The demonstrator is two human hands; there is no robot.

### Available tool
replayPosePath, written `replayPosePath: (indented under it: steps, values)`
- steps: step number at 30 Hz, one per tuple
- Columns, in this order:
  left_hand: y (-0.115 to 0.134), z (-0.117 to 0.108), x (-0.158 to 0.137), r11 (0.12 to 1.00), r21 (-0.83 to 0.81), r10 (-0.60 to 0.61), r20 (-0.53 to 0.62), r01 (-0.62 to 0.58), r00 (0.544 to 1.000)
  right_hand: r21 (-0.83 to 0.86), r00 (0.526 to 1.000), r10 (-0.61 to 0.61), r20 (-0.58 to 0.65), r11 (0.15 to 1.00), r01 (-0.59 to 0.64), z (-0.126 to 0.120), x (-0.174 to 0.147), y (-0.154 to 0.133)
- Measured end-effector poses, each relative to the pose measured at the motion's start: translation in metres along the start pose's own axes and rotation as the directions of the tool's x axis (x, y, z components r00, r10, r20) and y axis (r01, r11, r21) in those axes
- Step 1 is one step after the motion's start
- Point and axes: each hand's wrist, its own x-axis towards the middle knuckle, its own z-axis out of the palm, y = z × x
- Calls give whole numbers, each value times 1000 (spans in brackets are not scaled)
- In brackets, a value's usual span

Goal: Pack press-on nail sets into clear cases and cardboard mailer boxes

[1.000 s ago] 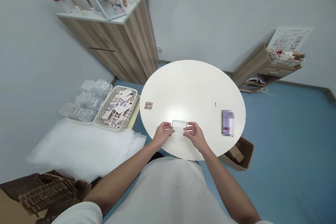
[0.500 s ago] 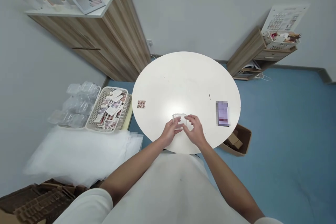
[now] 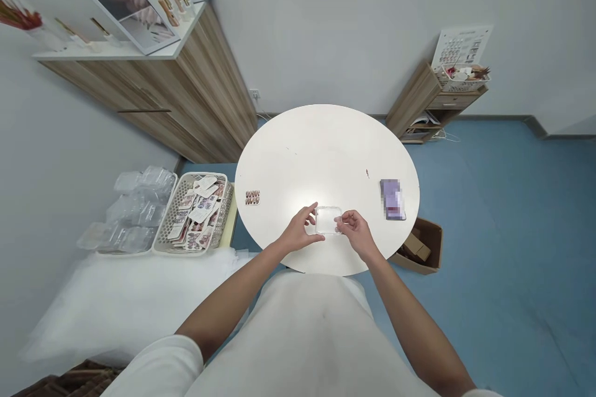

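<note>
A clear, flat, rectangular plastic box (image 3: 328,221) is at the near middle of the round white table (image 3: 326,136). My right hand (image 3: 357,232) pinches its right edge between thumb and fingers. At the box's left side, my left hand (image 3: 295,229) has thumb and fingers spread apart; the fingertips are close to the edge, and whether they touch is hard to see. Farther left on the table lies a small card of dark reddish press-on nails (image 3: 252,198). Toward the right edge is a purple, blurred-out item (image 3: 393,200).
Left of the table, a white basket (image 3: 161,248) holds many nail cards, beside stacked clear plastic boxes (image 3: 139,205) and white translucent bags (image 3: 121,304). An open cardboard box (image 3: 431,248) stands on the floor at right. Wooden cabinets (image 3: 218,87) line the wall.
My hands have moved apart, uncovering more of the clear box. The left hand has spread at its left side, while the right fingers have closed on its right edge. The view has shifted slightly.
</note>
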Motion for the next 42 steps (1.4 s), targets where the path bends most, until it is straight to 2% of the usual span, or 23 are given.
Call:
replayPosePath:
  steps: [4,10,16,26,32,36,42]
  values:
    - [6,-5,2,1000,14,19,5,-19,1000,-54,998,-42,38,998,44,-2,-2,-6]
    - [7,-14,2,999,-47,-20,4,20,1000,-248,941,-211,266,928,279,-6,-4,-15]
    - [4,-11,1,990,-127,-53,30,56,998,-304,902,-341,263,858,413,-5,-1,-17]
    - [4,-5,2,968,-240,-62,28,67,998,-204,907,-346,239,896,396,-3,13,-10]
    - [1,-3,-1,949,-293,-119,3,114,993,-151,914,-317,255,920,361,-1,19,0]
    - [2,1,-4,937,-326,-122,28,124,992,-122,930,-284,232,940,318,-1,20,-2]
    - [9,1,-2,873,-464,-147,38,148,988,-156,909,-335,247,912,379,-2,22,-15]
